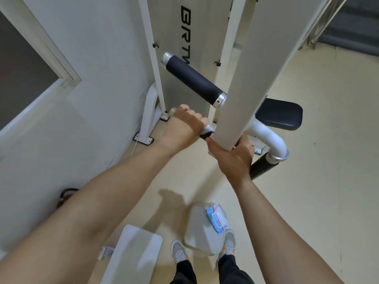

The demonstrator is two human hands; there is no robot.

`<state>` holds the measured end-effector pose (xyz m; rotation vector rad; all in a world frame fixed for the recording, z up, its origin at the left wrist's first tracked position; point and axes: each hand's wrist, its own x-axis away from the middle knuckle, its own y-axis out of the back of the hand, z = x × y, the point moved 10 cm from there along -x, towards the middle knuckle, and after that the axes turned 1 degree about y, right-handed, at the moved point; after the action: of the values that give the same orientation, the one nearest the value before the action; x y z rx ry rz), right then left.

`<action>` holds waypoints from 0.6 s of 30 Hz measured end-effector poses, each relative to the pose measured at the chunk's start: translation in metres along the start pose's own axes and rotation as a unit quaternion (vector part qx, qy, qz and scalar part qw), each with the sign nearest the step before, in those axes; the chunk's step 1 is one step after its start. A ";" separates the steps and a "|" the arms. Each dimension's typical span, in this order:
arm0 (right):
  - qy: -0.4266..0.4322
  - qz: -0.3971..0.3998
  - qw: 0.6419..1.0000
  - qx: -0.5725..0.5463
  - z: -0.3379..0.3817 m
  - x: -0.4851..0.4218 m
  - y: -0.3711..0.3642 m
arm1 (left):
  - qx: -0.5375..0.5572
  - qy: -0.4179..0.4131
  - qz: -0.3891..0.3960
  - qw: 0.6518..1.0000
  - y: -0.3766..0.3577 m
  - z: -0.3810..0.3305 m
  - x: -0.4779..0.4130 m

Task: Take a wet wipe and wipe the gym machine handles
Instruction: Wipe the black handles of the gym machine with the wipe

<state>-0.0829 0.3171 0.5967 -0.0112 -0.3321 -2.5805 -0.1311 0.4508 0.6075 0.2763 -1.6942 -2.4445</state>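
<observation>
Left hand (184, 125): fingers curled tight round lower handle (205, 136), pressing white wipe (208, 128) against it. Wipe shows just past fingertips, on post side. Metal end cap (172, 111) of the handle protrudes beyond knuckles on the other side.
Right hand (233, 158): fingers and thumb wrapped round bottom end of white post (242, 78).
Upper handle (192, 80): above left fingers, untouched.
Wipe pack (217, 220): on grey stool (196, 232), well below both hands.
</observation>
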 end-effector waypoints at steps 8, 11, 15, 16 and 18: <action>0.005 0.024 0.999 0.031 0.001 0.002 0.003 | 0.087 -0.080 0.421 0.899 -0.033 -0.014 -0.013; 0.007 0.016 0.999 0.046 0.001 -0.002 0.005 | 0.117 -0.011 0.400 0.909 -0.032 0.013 -0.009; 0.009 0.009 0.998 0.060 0.001 -0.006 0.006 | 0.032 0.012 0.183 0.983 -0.017 0.036 -0.007; 0.008 0.006 0.999 0.053 0.001 -0.005 0.006 | 0.023 0.040 0.132 0.990 -0.020 0.038 -0.005; 0.005 0.004 1.000 0.026 0.000 -0.002 0.004 | 0.014 0.065 0.021 0.998 -0.014 0.030 0.000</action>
<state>-0.0793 0.3152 0.5978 0.0182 -0.3960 -2.5620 -0.1381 0.4833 0.6045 0.3904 -1.6634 -2.3199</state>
